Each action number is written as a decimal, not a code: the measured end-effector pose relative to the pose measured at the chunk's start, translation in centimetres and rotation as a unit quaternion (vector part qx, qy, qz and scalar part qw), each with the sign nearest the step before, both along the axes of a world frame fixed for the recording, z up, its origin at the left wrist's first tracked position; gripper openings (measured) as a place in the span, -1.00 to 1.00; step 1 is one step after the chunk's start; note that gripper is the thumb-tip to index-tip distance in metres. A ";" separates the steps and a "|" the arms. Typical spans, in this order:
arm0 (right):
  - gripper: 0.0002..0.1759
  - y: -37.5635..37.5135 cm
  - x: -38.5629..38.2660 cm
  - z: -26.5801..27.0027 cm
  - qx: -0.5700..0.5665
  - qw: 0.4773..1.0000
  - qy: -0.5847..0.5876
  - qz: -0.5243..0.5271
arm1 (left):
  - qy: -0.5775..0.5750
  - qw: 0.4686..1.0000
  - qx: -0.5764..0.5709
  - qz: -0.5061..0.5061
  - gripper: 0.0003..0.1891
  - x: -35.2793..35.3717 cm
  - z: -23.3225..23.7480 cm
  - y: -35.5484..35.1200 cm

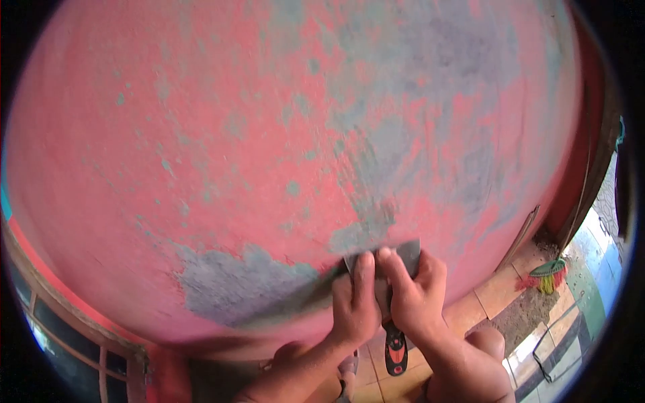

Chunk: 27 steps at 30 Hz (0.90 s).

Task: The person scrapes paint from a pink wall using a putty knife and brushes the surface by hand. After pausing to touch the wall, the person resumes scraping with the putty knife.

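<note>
Both hands grip one scraper [396, 346] with a wide metal blade and a black and red handle that points down. My left hand [356, 299] is closed on the blade's left part, thumb pressed on the metal. On the right part, my right hand [416, 289] is closed too, its thumb beside the other. The blade's top edge lies against the wall [235, 168], which has pink paint with grey and green bare patches. A large grey patch [235, 282] spreads to the left of my hands.
A broom with green, red and yellow bristles [547, 275] lies at the right on the tiled floor [484, 302], near grey debris [524, 316]. A window frame [74, 329] is at the lower left. My knees show below.
</note>
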State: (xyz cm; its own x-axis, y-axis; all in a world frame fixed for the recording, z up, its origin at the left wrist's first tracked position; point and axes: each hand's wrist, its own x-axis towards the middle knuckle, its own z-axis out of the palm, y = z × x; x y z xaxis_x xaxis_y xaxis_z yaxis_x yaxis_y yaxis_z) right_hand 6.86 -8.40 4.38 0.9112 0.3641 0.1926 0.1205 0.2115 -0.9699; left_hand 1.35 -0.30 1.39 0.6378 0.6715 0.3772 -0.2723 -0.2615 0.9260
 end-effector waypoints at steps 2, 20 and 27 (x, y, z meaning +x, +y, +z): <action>-0.67 0.2 -0.3 0.4 0.032 0.999 0.001 -0.007 | 0.022 0.992 -0.097 -0.077 -0.53 -0.3 1.5 0.4; -0.69 0.9 -0.5 -1.2 0.035 0.999 0.020 0.007 | 0.006 0.999 0.034 -0.016 -0.54 -0.5 -0.9 0.6; -0.68 0.3 -0.1 -0.4 0.026 0.999 -0.018 -0.018 | -0.018 0.997 -0.025 -0.066 -0.56 0.1 0.3 0.7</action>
State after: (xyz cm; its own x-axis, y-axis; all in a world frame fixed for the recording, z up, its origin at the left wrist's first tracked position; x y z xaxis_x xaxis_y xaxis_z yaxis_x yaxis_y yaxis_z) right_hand 6.71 -8.08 3.94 0.9160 0.3194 0.2428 0.1629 0.2571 -0.9525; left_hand 1.47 0.40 1.71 0.7082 0.6012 0.3702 -0.3354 -0.1749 0.9257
